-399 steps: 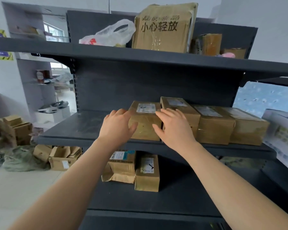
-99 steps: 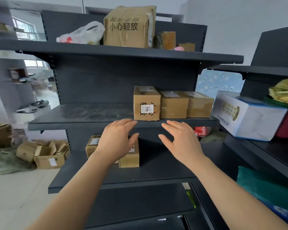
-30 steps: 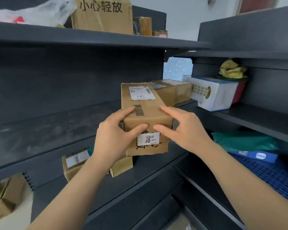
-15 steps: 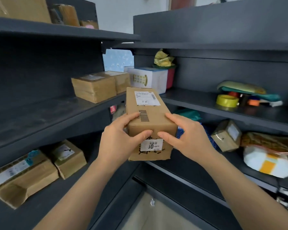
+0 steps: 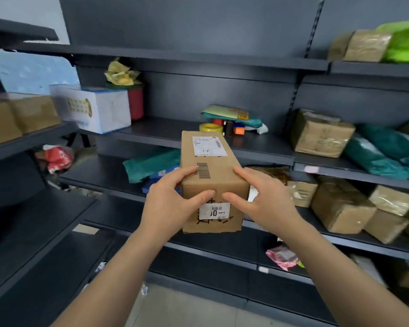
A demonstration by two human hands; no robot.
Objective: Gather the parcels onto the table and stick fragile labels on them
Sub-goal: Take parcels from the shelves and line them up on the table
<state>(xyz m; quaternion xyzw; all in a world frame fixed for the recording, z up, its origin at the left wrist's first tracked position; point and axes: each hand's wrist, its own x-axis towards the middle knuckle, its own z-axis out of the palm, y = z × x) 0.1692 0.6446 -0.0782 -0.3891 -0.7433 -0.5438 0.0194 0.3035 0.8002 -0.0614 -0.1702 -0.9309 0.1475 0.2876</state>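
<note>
We've got the parcel (image 5: 213, 182) held clear of the shelves (image 5: 156, 132), left hand (image 5: 168, 204) and right hand (image 5: 265, 201) with fingers (image 5: 187, 172) wrapped round its near end, and it looks like stiff, fairly light cardboard, so gripping both sides near the corners seems safest.

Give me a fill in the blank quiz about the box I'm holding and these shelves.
The left hand and right hand hold a cardboard box whose labels are ____.
The tape roll on the shelf behind it is ____.
The tub beside the white box is ____.
Missing words: white; yellow; red.
</note>
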